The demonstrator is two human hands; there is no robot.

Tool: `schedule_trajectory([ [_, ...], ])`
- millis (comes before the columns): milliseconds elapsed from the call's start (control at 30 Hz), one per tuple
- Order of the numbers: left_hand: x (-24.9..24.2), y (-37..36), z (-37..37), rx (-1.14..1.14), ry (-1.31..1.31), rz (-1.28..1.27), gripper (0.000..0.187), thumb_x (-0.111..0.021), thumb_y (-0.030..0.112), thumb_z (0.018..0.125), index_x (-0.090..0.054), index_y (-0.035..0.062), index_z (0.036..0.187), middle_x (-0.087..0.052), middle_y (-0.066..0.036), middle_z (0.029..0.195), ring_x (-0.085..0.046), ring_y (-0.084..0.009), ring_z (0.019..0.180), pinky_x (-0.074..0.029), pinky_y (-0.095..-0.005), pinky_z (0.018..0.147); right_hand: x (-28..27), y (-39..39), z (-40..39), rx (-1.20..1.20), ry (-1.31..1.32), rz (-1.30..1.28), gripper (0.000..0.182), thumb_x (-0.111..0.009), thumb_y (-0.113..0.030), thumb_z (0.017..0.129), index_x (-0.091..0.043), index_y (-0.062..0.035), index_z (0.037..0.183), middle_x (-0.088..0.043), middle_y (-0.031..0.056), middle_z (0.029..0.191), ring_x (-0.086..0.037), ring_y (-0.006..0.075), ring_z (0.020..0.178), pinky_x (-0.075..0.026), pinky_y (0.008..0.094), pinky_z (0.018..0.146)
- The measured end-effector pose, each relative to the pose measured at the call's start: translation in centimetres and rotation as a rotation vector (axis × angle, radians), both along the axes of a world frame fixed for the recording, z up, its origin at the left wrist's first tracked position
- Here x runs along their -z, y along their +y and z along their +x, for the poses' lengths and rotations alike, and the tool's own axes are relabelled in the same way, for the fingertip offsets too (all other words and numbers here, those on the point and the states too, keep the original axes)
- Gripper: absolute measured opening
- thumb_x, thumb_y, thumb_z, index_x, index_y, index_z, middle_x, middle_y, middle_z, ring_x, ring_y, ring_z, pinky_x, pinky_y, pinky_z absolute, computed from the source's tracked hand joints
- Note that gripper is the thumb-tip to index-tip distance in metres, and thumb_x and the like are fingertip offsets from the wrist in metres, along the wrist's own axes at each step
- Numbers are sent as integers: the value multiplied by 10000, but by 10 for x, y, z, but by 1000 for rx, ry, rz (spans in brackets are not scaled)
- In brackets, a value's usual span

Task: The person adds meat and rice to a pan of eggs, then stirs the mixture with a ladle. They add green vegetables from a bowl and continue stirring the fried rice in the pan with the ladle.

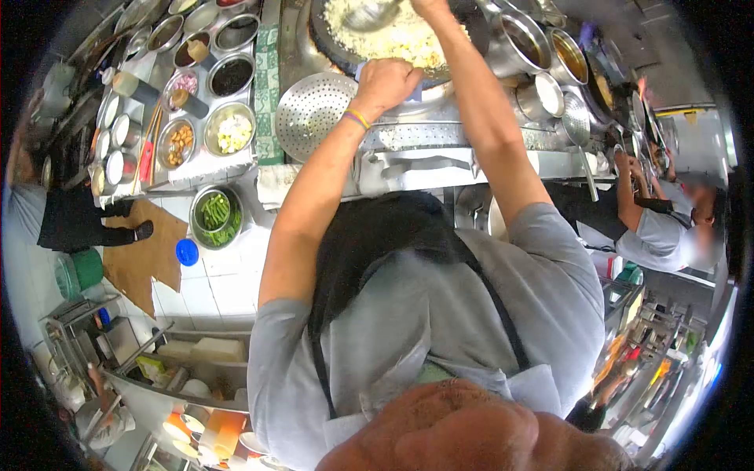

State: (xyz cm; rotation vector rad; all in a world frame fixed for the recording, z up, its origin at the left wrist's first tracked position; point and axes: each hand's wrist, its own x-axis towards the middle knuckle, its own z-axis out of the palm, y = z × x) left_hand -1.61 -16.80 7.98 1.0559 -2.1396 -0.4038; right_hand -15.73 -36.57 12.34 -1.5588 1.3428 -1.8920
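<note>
My left hand [386, 85] is closed on a blue-grey cloth [415, 96] at the near rim of a large dark wok [326, 41]. Pale yellow-white food, grainy in look, fills the middle of the wok [408, 43]. At the top edge of the view my right hand [430, 6] is only partly visible, closed near the handle of a metal ladle [372, 14], whose bowl lies in the food. Just left of my left hand, a round perforated strainer [314, 118] rests on the stove front.
Bowls of ingredients and sauces [229, 127] stand at the left. Metal pots [520, 41] and a skimmer [576, 118] are at the right. A bowl of green vegetables [215, 216] sits lower left. Co-workers [660, 231] stand at the right; another person's legs show at the left.
</note>
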Motion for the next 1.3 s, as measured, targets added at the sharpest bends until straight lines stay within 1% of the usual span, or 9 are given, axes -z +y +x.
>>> schedule_trajectory([
  [100, -2, -1, 6, 51, 53, 77, 442, -605, 435, 940, -720, 69, 720, -660, -175, 690, -655, -388, 692, -521, -497, 669, -131, 102, -13, 354, 263, 46, 494, -654, -428, 961, -634, 5, 725, -535, 26, 555, -504, 174, 551, -419, 430, 518],
  [167, -9, -3, 10, 56, 17, 182, 481, -605, 492, 927, -703, 76, 707, -645, -178, 674, -647, -395, 681, -510, -485, 651, -144, 131, -38, 262, -206, -23, 369, -626, -342, 987, -636, -26, 795, -569, 20, 598, -543, 143, 534, -399, 311, 452],
  [300, -11, -9, 4, 90, -59, 239, 487, -599, 536, 910, -719, 103, 724, -656, -174, 681, -658, -395, 680, -517, -485, 647, -32, 70, -115, 228, -592, -41, 219, -645, -278, 993, -603, -66, 954, -565, 11, 718, -473, 103, 490, -337, 272, 392],
  [333, -11, -11, 1, 95, -76, 238, 489, -594, 549, 908, -727, 111, 734, -663, -172, 686, -664, -394, 683, -521, -486, 648, -49, 90, -133, -589, -956, 40, 248, -644, -305, 998, -601, -78, 909, -480, -30, 638, -413, 91, 470, -312, 261, 389],
  [500, -17, 4, -7, -14, -101, 120, 549, -551, 581, 922, -752, 98, 755, -695, -197, 722, -689, -422, 733, -549, -498, 676, -111, 196, 3, 358, -185, 220, 337, -639, -342, 1003, -513, -120, 783, -392, -47, 561, -377, 89, 443, -320, 268, 403],
  [633, -32, 44, 0, -41, -147, 79, 581, -546, 539, 941, -739, 48, 701, -672, -225, 668, -680, -439, 679, -553, -499, 653, -76, 174, -2, -376, -355, 77, 308, -610, -277, 1030, -506, -132, 778, -385, -73, 561, -355, 72, 425, -286, 255, 386],
  [800, -116, 76, 11, 37, -60, -70, 431, -571, 365, 897, -735, 52, 649, -668, -199, 621, -679, -368, 570, -545, -484, 559, -153, 232, 20, -308, -353, 73, 350, -617, -264, 1029, -451, -160, 738, -365, -78, 542, -302, 51, 380, -234, 234, 342],
  [967, -30, 58, 5, -28, -89, -6, 381, -591, 345, 851, -724, 67, 628, -661, -183, 602, -662, -353, 538, -542, -470, 567, -79, 191, 15, -112, -251, -68, 288, -596, -224, 1035, -475, -118, 796, -373, -56, 553, -353, 69, 403, -292, 250, 368],
  [1300, -57, 56, 16, -89, 3, -149, 352, -586, 311, 863, -716, 146, 581, -608, -143, 494, -664, -283, 471, -526, -430, 488, -114, 209, -4, -879, -971, 151, 307, -576, -272, 1046, -498, -153, 774, -343, -73, 527, -319, 81, 381, -249, 256, 360],
])
